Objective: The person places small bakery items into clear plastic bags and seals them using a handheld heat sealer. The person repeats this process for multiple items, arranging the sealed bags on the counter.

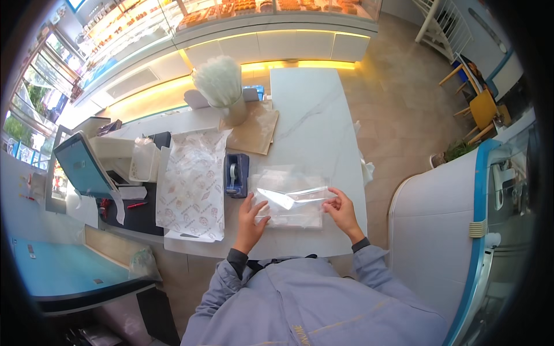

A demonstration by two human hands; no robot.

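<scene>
On the marble-look counter [314,121], a clear, shiny plastic bag [283,198] lies over a flat stack of similar clear bags [297,221]. At its left edge is my left hand [250,224], its fingers apart and slightly curled, the tips resting at the plastic. My right hand [344,217] has the right edge of the top bag pinched between thumb and fingers. Glare hides part of the plastic's outline. Just left of the stack stands a dark blue tape dispenser [236,176].
A tray lined with printed paper [193,181] lies left of the dispenser. Beyond it are brown paper sheets [259,130] and a holder with white plastic-wrapped items [219,83]. A monitor [86,164] stands far left. Lit pastry cases [265,17] run along the back.
</scene>
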